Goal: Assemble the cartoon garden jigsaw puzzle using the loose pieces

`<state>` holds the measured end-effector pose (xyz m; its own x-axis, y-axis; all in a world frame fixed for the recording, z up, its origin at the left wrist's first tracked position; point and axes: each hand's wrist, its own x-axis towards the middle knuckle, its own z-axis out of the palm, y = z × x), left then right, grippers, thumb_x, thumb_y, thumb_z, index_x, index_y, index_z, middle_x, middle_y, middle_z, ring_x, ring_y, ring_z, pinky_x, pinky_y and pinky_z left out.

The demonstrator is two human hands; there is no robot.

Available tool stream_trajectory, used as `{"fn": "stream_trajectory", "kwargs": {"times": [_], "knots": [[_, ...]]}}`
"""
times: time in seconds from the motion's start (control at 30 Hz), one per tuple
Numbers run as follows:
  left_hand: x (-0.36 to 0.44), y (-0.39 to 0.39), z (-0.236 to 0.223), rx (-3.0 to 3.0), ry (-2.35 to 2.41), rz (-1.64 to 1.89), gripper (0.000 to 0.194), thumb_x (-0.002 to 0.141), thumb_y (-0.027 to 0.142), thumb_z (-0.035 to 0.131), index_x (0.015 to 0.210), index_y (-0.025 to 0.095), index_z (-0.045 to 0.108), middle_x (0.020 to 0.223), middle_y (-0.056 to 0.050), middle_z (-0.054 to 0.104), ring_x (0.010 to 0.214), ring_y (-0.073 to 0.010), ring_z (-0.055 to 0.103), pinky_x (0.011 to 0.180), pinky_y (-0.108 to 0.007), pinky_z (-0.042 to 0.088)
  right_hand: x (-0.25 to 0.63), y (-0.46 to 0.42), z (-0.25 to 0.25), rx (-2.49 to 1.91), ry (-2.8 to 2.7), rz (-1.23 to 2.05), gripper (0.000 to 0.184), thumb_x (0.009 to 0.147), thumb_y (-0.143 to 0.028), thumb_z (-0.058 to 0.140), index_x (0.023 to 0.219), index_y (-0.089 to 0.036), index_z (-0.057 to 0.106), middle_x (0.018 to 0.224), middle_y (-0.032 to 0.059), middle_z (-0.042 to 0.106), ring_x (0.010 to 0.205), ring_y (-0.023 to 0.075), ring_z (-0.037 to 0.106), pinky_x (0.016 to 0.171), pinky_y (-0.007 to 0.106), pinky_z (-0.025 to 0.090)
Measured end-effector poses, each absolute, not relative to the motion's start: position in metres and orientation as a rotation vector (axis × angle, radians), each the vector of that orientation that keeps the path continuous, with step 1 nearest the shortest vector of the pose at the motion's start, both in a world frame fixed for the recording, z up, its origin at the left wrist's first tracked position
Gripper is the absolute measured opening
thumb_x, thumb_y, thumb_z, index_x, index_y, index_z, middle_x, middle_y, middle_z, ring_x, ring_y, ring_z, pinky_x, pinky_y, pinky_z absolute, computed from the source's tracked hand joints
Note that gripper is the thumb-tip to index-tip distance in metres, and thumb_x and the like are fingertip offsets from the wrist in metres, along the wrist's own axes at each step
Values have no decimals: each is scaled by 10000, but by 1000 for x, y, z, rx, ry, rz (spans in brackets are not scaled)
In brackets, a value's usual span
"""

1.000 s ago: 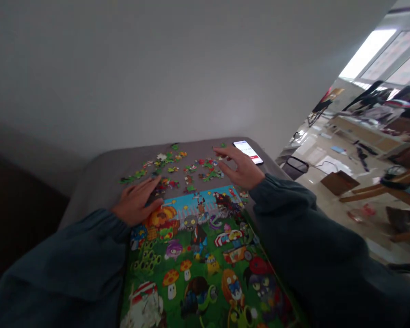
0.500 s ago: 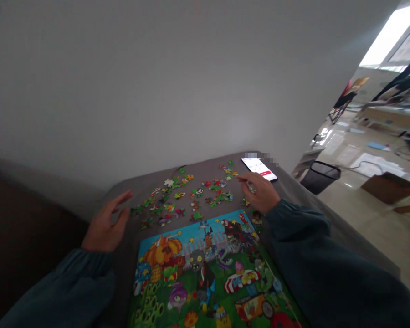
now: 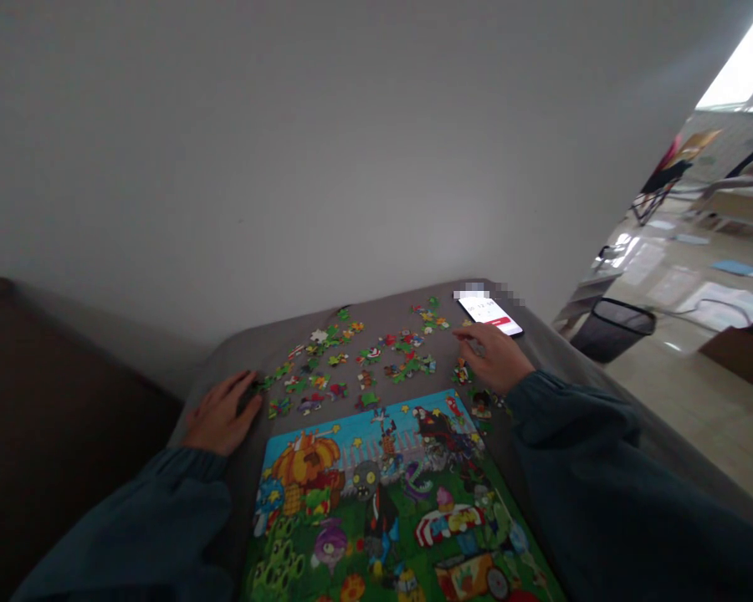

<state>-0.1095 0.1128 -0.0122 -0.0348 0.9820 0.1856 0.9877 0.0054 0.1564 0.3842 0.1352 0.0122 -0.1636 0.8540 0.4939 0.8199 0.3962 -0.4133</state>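
My left hand (image 3: 224, 414) rests palm down on the grey cloth surface, fingers stretched out and thumb apart. Its fingertips are beside the leftmost loose jigsaw pieces (image 3: 282, 407). To the right, my right hand (image 3: 494, 358) hovers low by the phone, fingers bent and pointing left, with no piece visible between index and thumb. Several pieces (image 3: 463, 371) lie just under and left of it. Between my forearms is a colourful cartoon picture board (image 3: 376, 502) with zombies, a pumpkin and a fence. More scattered pieces (image 3: 407, 364) spread beyond its top edge.
A phone (image 3: 494, 314) with a lit screen lies at the back right edge of the surface. A plain wall (image 3: 326, 167) stands right behind. Off to the right, on the tiled floor, are a dark mesh bin (image 3: 615, 328) and a cardboard box (image 3: 744, 355).
My left hand has come down and right onto the cloth, flattening beside the pieces. My right hand stays near the phone, its fingers shifted slightly. The whole view has swung a little left.
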Motion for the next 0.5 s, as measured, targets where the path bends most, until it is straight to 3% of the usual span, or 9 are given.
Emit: {"fn": "stream_trajectory", "kwargs": {"times": [0.13, 0.3, 0.4, 0.5], "knots": [[-111, 113, -12, -2171, -2285, -345, 489, 962, 440, 579, 1396, 219, 538, 1501, -135, 512, 1346, -334, 510, 1105, -602, 414, 383, 134, 9, -1428, -2025, 100, 303, 880, -210, 519, 1086, -159, 735, 1103, 142, 753, 1061, 294, 691, 984, 495, 540], [-108, 109, -5, -2218, -2332, -285, 589, 981, 559, 355, 1461, 258, 513, 1567, -128, 465, 1441, -349, 422, 1166, -565, 348, 384, 135, 9, -1407, -2052, 110, 286, 876, -198, 531, 1077, -159, 731, 1108, 150, 749, 1075, 295, 689, 992, 514, 535], [-102, 105, -3, -2221, -2352, -244, 686, 929, 651, 382, 1499, 278, 466, 1617, -134, 400, 1470, -400, 367, 1144, -654, 322, 383, 135, 10, -1384, -2078, 111, 259, 873, -188, 542, 1049, -171, 731, 1078, 134, 753, 1057, 279, 695, 976, 490, 546], [-97, 103, -3, -2217, -2369, -221, 726, 903, 666, 411, 1517, 279, 440, 1643, -134, 359, 1485, -402, 343, 1141, -663, 315, 383, 135, 10, -1382, -2086, 107, 247, 872, -183, 547, 1039, -172, 729, 1061, 130, 753, 1037, 275, 698, 959, 476, 553]]}}
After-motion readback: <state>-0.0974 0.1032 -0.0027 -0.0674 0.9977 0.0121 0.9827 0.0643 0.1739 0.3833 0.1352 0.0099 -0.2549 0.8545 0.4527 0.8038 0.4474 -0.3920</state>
